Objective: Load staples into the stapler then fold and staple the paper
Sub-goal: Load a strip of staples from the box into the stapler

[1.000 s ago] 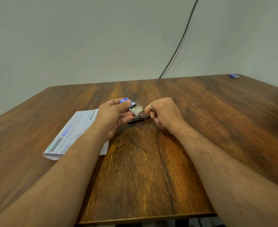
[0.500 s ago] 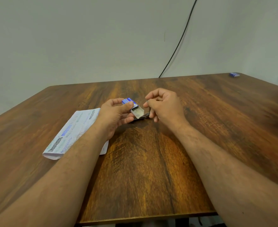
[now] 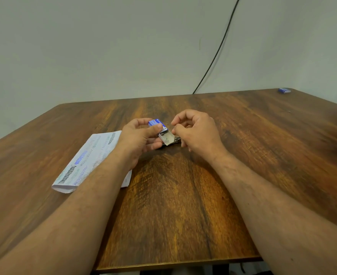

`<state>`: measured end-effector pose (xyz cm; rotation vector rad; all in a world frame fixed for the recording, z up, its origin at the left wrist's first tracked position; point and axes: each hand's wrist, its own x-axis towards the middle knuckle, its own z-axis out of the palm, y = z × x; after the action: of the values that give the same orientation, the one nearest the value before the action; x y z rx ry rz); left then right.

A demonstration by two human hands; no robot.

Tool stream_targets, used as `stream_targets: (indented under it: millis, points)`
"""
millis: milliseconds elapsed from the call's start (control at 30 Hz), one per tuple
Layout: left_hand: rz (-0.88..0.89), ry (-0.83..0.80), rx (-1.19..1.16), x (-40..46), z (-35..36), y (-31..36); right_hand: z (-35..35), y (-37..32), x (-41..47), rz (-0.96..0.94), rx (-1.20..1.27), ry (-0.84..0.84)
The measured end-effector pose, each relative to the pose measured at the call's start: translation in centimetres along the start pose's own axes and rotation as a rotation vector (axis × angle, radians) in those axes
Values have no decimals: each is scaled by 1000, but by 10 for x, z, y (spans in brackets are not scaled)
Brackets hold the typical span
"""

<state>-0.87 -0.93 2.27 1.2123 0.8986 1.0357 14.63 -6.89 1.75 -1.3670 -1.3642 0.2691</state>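
My left hand [image 3: 138, 135] grips a small blue staple box [image 3: 156, 123] above the table, and its grey inner tray [image 3: 167, 138] is slid out to the right. My right hand [image 3: 196, 132] has curled fingers. Its thumb and forefinger pinch at the tray's open end, apparently on staples too small to make out. The dark metal stapler [image 3: 177, 139] lies on the table beneath both hands, mostly hidden. A folded printed paper [image 3: 90, 159] lies to the left, partly under my left forearm.
The wooden table [image 3: 173, 205] stretches wide in front and to the right. A second small blue box [image 3: 284, 90] sits at the far right corner. A black cable [image 3: 217, 52] runs down the wall behind the table.
My right hand has let go of the stapler and risen to the open end of the tray. My left hand has tilted the staple box and tray toward it.
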Motion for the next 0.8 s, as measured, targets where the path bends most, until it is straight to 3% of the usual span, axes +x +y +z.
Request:
stream_targets:
  millis: [367,567,800]
  points:
    - [-34,3,-22,1,-3,1,1,5,1,-74,-86,0]
    - [-90,-63,20,4,-3,-3,0,4,1,-147,-237,-78]
    - [-150,-95,72,7,-3,-7,-1,2,2,-100,-342,-222]
